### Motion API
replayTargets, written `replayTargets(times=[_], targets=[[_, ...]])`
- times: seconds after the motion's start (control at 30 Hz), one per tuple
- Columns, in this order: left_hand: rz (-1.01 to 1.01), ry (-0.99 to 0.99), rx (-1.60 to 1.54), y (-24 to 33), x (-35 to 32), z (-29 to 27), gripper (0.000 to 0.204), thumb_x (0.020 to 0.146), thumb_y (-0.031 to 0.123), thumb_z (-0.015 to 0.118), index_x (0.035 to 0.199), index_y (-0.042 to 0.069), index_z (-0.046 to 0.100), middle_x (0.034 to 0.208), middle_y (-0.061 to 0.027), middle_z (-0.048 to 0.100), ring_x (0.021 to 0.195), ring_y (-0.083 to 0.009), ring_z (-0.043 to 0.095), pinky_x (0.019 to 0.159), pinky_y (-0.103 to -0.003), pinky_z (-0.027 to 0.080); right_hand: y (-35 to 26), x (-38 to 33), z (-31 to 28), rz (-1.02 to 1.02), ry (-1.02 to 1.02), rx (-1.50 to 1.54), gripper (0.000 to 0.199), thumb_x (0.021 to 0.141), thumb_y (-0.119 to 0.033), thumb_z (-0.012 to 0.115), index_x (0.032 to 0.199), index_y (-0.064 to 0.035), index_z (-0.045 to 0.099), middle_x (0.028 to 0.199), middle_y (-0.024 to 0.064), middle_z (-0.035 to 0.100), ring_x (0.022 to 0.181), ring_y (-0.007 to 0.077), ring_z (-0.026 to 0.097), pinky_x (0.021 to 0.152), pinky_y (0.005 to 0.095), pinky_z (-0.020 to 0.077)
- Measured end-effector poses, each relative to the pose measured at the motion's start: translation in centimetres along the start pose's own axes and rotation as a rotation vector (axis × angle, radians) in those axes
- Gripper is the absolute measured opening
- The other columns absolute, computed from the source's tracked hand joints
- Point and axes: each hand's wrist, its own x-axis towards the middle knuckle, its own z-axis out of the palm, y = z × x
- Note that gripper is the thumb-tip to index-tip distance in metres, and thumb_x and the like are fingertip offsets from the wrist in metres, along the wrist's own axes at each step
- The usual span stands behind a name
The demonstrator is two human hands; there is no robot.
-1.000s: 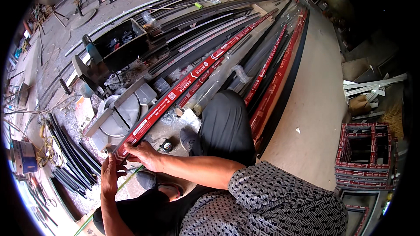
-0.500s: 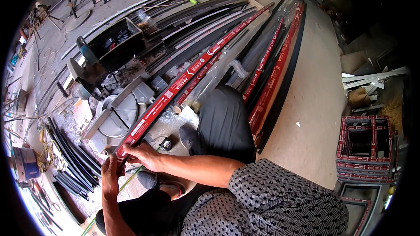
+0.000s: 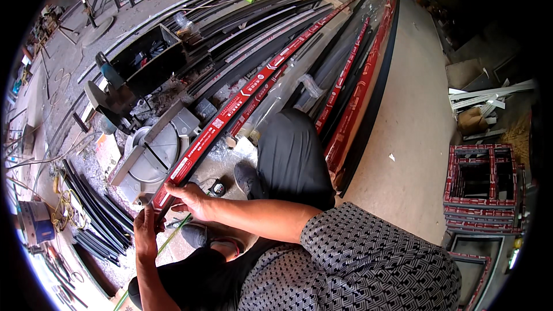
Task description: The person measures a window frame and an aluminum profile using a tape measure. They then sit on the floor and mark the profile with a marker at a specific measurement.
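A long bar-shaped profile (image 3: 230,112) with red printed film on top and dark sides slants from my hands toward the far right. My left hand (image 3: 147,233) is closed round its near end, with the thumb by the tip. Just beyond, my right hand (image 3: 189,200) grips the same profile, thumb on the red face; its other fingers are partly hidden underneath. The profile passes along the right side of a saw's round grey table (image 3: 152,158), which has a fence (image 3: 128,166). Beside my right wrist a tape measure (image 3: 217,188) lies on the floor.
More red-filmed profiles (image 3: 362,89) and dark bars lie ahead. Black strips (image 3: 95,210) and a blue bucket (image 3: 37,219) are at left. Beyond the saw's blade guard (image 3: 103,95) stands a black open box (image 3: 151,60). Stacked red-and-black frames (image 3: 481,181) stand at right.
The picture has shifted slightly. My right thumb sits a little farther up the profile's red face. Both hands keep their hold near its end.
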Motion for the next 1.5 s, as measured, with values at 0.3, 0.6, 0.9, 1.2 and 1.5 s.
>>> replayTargets(times=[0.3,0.6,0.9,1.2,1.5], targets=[[0.013,-0.022,0.006,0.0,0.2,0.3,0.048,0.11,0.044,0.048,0.094,0.002,0.063,0.075,-0.0056,0.065,0.06,-0.01,0.056,0.056,-0.025,0.046,-2.6,2.7,-3.3,-0.166,0.365,0.125,0.06,0.077,-0.063,0.083,0.113,-0.0197,0.063,0.105,-0.0039,0.07,0.1,0.0129,0.065,0.084,0.0373,0.0527],[0.009,-0.038,0.019,-0.3,0.0,0.2,0.046,0.109,0.044,0.051,0.097,0.001,0.062,0.077,-0.0062,0.065,0.061,-0.0104,0.057,0.056,-0.025,0.046,-9.8,6.4,-8.2,-0.52,0.944,0.117,0.081,0.076,-0.042,0.091,0.129,0.0037,0.051,0.127,0.0184,0.064,0.114,0.0282,0.063,0.101,0.0389,0.0499],[0.016,-0.046,0.114,-0.1,-0.2,0.1,0.045,0.109,0.043,0.051,0.099,0.0,0.062,0.079,-0.0051,0.064,0.062,-0.011,0.057,0.057,-0.026,0.047,-14.6,6.4,-9.5,-0.357,1.135,-0.079,0.097,0.076,-0.031,0.09,0.141,0.0089,0.031,0.134,0.0321,0.058,0.122,0.041,0.062,0.108,0.0439,0.0511],[-0.032,-0.041,0.016,-0.3,-0.1,0.5,0.043,0.108,0.041,0.054,0.104,0.0,0.063,0.082,-0.0047,0.064,0.065,-0.0112,0.057,0.059,-0.026,0.047,-13.0,9.2,-13.3,-0.48,1.037,-0.018,0.077,0.078,-0.019,0.087,0.132,0.01,0.04,0.127,0.0303,0.062,0.116,0.0395,0.065,0.104,0.0435,0.0527],[-0.015,-0.053,0.0,-0.2,-0.1,0.4,0.041,0.107,0.039,0.055,0.103,-0.001,0.064,0.08,-0.004,0.064,0.065,-0.0109,0.057,0.06,-0.026,0.047,-12.9,8.8,-13.2,-0.603,0.92,0.121,0.046,0.081,-0.011,0.083,0.111,0.006,0.053,0.104,0.0167,0.067,0.077,0.025,0.069,0.07,0.0372,0.0625]])
